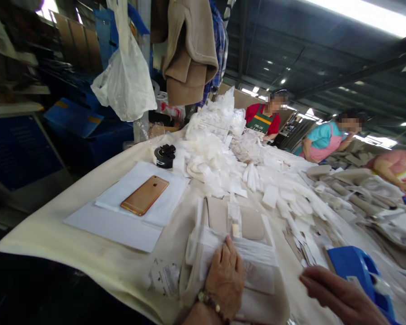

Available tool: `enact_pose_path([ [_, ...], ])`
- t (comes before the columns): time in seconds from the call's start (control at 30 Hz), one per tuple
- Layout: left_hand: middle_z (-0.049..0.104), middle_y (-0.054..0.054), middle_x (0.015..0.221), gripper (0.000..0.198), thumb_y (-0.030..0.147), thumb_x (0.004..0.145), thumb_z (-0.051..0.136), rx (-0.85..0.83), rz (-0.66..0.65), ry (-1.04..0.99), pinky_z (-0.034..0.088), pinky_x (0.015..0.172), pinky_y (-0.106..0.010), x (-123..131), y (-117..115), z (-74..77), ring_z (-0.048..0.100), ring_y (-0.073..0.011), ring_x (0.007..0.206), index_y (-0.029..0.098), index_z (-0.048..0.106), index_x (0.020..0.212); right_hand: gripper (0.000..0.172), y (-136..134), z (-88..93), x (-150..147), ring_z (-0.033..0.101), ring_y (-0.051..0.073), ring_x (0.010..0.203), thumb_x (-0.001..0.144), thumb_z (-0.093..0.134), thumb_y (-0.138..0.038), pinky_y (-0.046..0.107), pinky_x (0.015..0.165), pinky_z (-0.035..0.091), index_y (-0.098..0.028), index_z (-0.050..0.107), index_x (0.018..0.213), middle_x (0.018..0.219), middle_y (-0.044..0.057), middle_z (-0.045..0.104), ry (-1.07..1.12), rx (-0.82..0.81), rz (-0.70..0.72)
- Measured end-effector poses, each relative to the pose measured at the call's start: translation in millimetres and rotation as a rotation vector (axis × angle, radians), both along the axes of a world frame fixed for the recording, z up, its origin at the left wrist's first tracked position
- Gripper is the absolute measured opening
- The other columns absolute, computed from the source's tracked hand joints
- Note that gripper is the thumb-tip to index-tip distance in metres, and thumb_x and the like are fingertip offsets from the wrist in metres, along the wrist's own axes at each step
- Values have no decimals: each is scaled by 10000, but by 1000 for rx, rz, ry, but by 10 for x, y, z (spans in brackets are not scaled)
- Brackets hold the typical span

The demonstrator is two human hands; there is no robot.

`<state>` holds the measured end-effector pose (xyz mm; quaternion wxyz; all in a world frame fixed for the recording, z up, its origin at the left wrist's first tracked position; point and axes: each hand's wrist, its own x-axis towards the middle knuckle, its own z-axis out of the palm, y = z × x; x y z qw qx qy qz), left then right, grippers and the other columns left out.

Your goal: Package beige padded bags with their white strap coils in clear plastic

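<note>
My left hand (225,276) lies on a clear plastic bag (257,259) that covers a beige fabric piece (246,221) at the table's near edge; the fingers rest flat on it and a bead bracelet circles the wrist. My right hand (338,295) hovers at the lower right, fingers loosely stretched, next to a blue tape dispenser (358,271). It holds nothing that I can see. A small packet (235,220) rests on the beige piece.
A gold phone (145,194) lies on white sheets (115,225) to the left. A black tape roll (164,155) and heaps of white packets (223,158) fill the table middle. Three other people work at the far side. A plastic bag (125,81) and jacket hang above.
</note>
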<state>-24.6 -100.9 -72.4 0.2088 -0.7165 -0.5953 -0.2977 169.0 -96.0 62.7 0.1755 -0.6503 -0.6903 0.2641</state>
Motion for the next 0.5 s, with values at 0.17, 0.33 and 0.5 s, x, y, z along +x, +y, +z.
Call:
enact_pose_path([
  [0.17, 673, -134, 1037, 332, 324, 786, 576, 42, -11, -64, 436, 835, -318, 20, 12, -5, 591, -224, 949, 77, 642, 997, 276, 468, -220, -1085, 505, 136, 614, 816, 462, -401, 236, 569, 403, -187, 587, 694, 618, -6, 540, 144, -147, 372],
  [0.33, 688, -94, 945, 347, 355, 867, 464, 89, -23, -137, 418, 863, -322, 6, 33, -15, 595, -217, 907, 98, 638, 1021, 197, 757, -450, -1404, 508, 133, 601, 781, 503, -299, 240, 571, 351, -181, 585, 645, 589, -8, 561, -54, -145, 435],
  [0.5, 689, -95, 969, 364, 370, 843, 489, 66, -69, -119, 424, 878, -330, -4, 35, -54, 605, -232, 912, 89, 641, 1017, 182, 779, -412, -1482, 544, 139, 574, 750, 563, -244, 239, 548, 345, -179, 617, 589, 565, 12, 615, -219, -168, 329],
])
